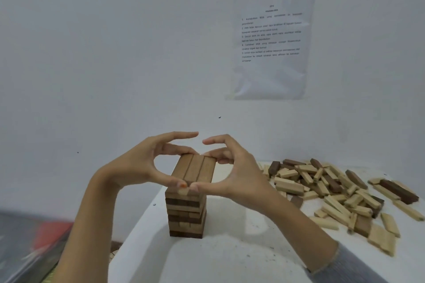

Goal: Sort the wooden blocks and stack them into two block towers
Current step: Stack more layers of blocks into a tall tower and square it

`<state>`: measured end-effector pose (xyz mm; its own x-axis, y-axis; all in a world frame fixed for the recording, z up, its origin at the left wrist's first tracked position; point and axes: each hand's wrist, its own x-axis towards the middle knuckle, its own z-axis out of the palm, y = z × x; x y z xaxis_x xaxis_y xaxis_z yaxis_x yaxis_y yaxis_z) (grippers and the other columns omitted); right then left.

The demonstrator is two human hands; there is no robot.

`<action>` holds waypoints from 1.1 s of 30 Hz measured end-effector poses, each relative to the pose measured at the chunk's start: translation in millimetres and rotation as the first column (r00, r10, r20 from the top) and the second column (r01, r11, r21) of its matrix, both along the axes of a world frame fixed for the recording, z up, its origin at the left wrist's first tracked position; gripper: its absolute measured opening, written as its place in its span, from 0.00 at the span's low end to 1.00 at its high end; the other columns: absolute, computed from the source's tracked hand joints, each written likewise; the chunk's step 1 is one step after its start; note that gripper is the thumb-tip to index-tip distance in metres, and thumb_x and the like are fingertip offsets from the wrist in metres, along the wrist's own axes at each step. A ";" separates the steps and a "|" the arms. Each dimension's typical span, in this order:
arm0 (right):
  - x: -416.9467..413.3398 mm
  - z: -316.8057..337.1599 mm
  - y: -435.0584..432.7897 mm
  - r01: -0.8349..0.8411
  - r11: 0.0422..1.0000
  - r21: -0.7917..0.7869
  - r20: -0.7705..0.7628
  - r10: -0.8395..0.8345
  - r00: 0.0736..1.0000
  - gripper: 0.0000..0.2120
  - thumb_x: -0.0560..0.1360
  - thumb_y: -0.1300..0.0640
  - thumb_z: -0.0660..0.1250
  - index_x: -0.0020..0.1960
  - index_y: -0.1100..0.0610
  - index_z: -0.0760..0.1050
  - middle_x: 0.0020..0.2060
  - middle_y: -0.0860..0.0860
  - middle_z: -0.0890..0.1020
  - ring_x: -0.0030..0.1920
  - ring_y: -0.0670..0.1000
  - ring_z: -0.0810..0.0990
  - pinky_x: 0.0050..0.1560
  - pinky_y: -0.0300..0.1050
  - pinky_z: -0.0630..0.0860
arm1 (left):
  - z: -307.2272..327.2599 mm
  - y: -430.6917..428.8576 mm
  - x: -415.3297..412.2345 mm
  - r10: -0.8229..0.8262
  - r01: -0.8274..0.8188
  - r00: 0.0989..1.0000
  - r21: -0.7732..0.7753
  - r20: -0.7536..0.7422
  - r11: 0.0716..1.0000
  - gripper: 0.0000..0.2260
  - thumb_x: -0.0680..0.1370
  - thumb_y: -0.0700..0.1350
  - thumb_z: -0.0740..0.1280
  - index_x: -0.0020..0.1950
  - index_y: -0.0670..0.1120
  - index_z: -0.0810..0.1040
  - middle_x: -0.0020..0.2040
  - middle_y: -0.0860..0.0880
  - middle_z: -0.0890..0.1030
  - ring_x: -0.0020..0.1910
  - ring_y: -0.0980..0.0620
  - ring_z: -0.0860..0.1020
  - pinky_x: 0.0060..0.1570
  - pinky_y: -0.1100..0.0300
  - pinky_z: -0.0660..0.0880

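One tower of wooden blocks (186,211) stands on the white table (230,257), its layers alternating dark and mid-brown. Its top layer (195,169) is three brown blocks side by side. My left hand (142,163) and my right hand (239,174) frame that layer from either side. Both thumbs press its near end, and curled fingers touch its far end, so each hand pinches the layer lengthwise. Both index fingers arch above the blocks without touching them. A loose pile of light and dark blocks (333,190) lies to the right.
The wall rises close behind the table, with a printed sheet (271,41) in a plastic sleeve stuck to it. The table's left edge runs just left of the tower. Below it lies a blurred dark and red object (46,236).
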<state>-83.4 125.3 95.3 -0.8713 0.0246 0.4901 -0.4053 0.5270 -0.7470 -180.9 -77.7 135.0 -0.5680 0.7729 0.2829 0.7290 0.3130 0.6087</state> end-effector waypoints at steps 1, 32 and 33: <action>-6.1 -2.7 -3.1 -0.005 1.000 -0.007 0.006 0.005 1.000 0.37 0.58 0.47 0.83 0.61 0.41 0.70 0.52 0.44 0.81 0.57 0.39 0.76 0.61 0.34 0.71 | -2.2 -3.5 -5.2 0.001 -0.001 1.000 0.000 0.009 1.000 0.38 0.63 0.50 0.80 0.70 0.59 0.69 0.65 0.57 0.77 0.66 0.58 0.74 0.70 0.53 0.61; -46.9 -37.5 -11.0 0.004 1.000 0.018 0.134 -0.006 0.991 0.35 0.60 0.47 0.82 0.61 0.40 0.68 0.53 0.43 0.79 0.59 0.42 0.74 0.57 0.35 0.70 | -48.9 -12.3 -43.9 -0.019 0.014 0.975 0.025 0.220 1.000 0.33 0.67 0.39 0.78 0.69 0.54 0.71 0.64 0.56 0.78 0.67 0.57 0.73 0.65 0.68 0.67; -47.0 -38.0 -11.0 0.000 1.000 0.018 0.136 -0.003 0.991 0.35 0.60 0.47 0.82 0.62 0.40 0.68 0.53 0.43 0.79 0.60 0.42 0.74 0.57 0.35 0.70 | -49.8 -12.2 -44.2 -0.022 0.016 0.974 0.027 0.227 1.000 0.33 0.67 0.40 0.77 0.69 0.54 0.70 0.63 0.55 0.78 0.67 0.57 0.73 0.66 0.68 0.67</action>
<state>-130.4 114.4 57.3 -0.9300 0.0185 0.3671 -0.2994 0.5411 -0.7858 -225.1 -89.9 85.2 -0.6049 0.7785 0.1673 0.5766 0.2833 0.7664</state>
